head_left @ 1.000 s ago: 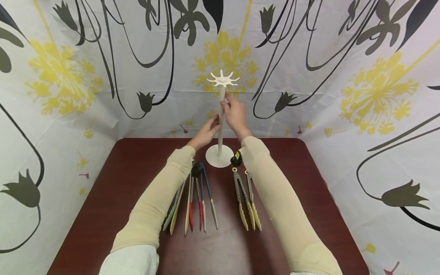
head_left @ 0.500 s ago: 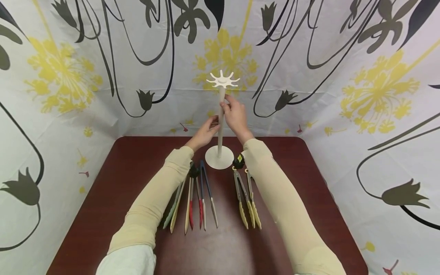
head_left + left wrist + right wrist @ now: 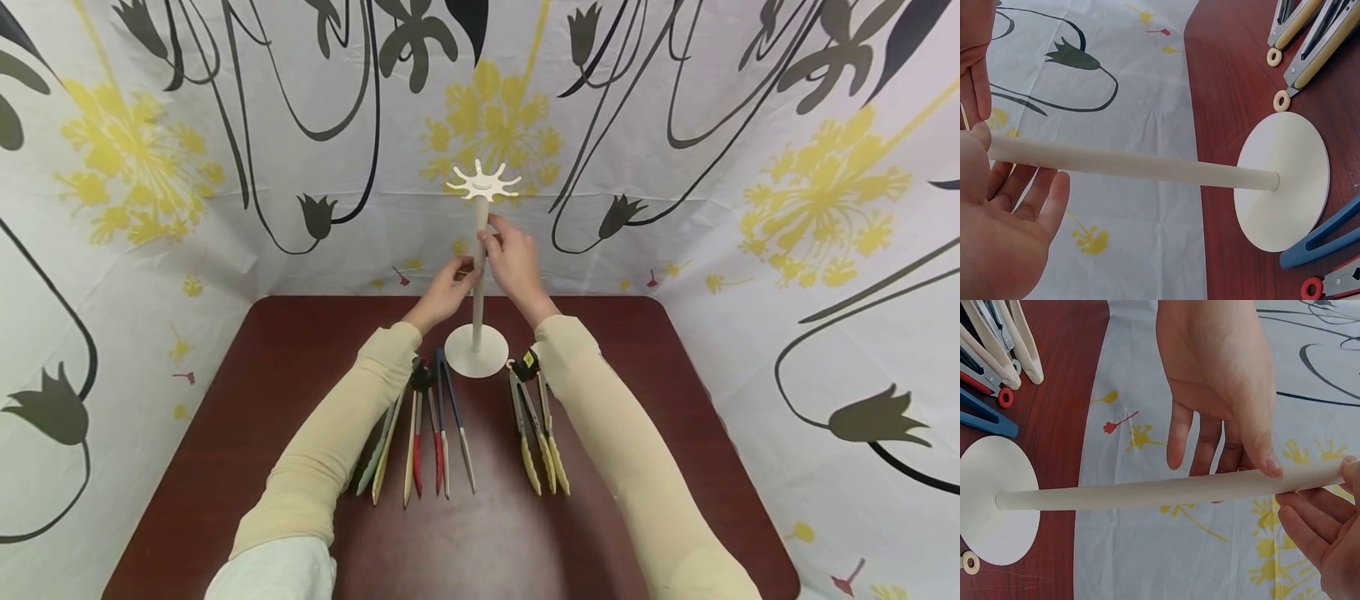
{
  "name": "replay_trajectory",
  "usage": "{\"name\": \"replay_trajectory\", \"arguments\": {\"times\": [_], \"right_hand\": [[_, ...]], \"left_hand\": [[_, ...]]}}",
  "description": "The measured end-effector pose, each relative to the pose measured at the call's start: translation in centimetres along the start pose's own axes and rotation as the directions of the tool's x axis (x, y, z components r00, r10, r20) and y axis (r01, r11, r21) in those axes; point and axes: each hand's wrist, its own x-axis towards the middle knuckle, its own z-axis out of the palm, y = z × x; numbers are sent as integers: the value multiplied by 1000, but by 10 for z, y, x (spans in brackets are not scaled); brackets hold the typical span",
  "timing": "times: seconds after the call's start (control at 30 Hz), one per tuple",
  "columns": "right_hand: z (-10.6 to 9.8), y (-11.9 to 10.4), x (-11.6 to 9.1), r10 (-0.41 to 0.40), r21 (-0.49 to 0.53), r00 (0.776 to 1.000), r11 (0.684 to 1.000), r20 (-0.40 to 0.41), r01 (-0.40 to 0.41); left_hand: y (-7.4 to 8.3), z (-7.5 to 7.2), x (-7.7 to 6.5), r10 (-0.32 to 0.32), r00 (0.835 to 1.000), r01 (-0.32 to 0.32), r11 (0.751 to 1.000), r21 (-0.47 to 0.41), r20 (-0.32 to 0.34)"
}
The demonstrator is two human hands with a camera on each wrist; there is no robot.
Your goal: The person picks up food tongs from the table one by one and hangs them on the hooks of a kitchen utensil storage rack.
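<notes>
- Left to centre: patterned cloth (image 3: pixel 300 167) hangs behind the dark-red table (image 3: pixel 262 375).
- Centre: the left hand (image 3: pixel 444 296) pinches the white stand (image 3: pixel 477 308), which now sits slightly lower in frame than a second ago.
- Right of centre: the right hand (image 3: pixel 516 262) grips it higher up.

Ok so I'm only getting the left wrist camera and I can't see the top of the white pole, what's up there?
Observer: The head view shows white prongs spreading outward at the top of the pole.
Operator: Right, and I only catch a bit of the right hand, is it on the pole?
Observer: Yes, the right hand holds it higher up than the left hand.
Operator: The blue tongs run off my edge, what colour are the tips?
Observer: The blue tongs have pale tips.
</notes>
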Motion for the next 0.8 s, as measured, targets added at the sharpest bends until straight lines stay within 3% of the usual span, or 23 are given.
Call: {"name": "replay_trajectory", "arguments": {"times": [0.3,0.8], "right_hand": [[-2,-5,-12,-13,22,1000,1000,16,13],[-10,-10,-30,-36,58,999,998,28,34]], "left_hand": [[0,-1,-5,7,999,-4,999,44,-49],[0,4,-20,32,998,-27,996,83,-60]]}}
